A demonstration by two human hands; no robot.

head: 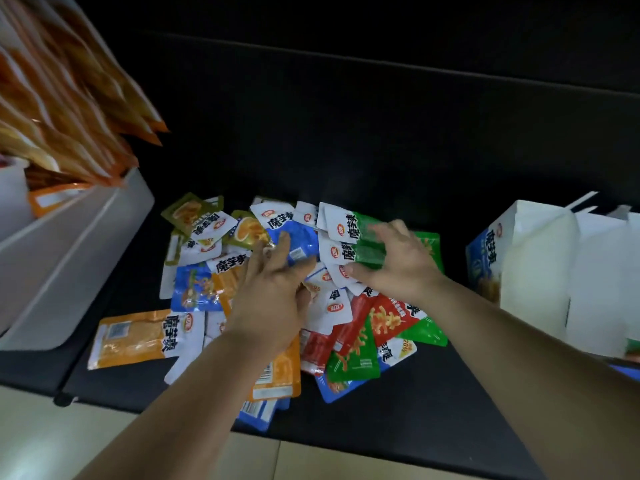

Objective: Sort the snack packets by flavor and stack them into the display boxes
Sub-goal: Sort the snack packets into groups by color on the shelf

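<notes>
Packets of orange foil (69, 98) stand on edge in white open display box (86, 237), far left; that flavour looks sorted. One flat orange packet (138, 337) lies apart on black worktop (415, 393), near the box. Mixed pile of snack packets (332, 334) sits centre. Left hand (273, 289) lies over it, fingers straight and spread, tips touching a blue packet (301, 240), probably parting the pile. Right hand (398, 265) grips two green-and-white packets (363, 251), fingers over them, thumb at their lower edge: likely gathering one flavour. White cardboard display boxes (540, 258) stand far right, within reach for loading.
</notes>
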